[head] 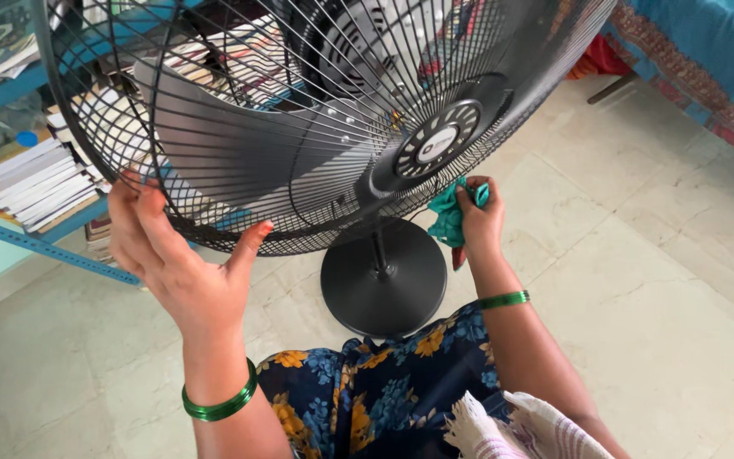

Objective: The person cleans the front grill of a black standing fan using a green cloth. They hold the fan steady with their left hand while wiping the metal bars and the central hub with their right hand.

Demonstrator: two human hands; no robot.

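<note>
A black pedestal fan fills the upper half of the head view, its wire grille (pixel 299 110) tilted toward me over grey blades (pixel 239 144). My left hand (pixel 176 259) grips the lower rim of the grille, thumb hooked on the front wires. My right hand (pixel 479 223) holds a bunched teal cloth (pixel 450 217) pressed against the lower right edge of the grille, beside the round centre cap (pixel 437 143). The fan's thin pole (pixel 379 253) drops to a round black base (pixel 384 280) on the floor. Green bangles circle both wrists.
Stacks of books and papers (pixel 31 178) lie on blue metal shelving (pixel 36 242) at the left, behind the fan. A blue patterned fabric (pixel 707 59) hangs at the top right. Pale stone floor tiles (pixel 656 255) spread around the base. My floral garment (pixel 384 391) shows below.
</note>
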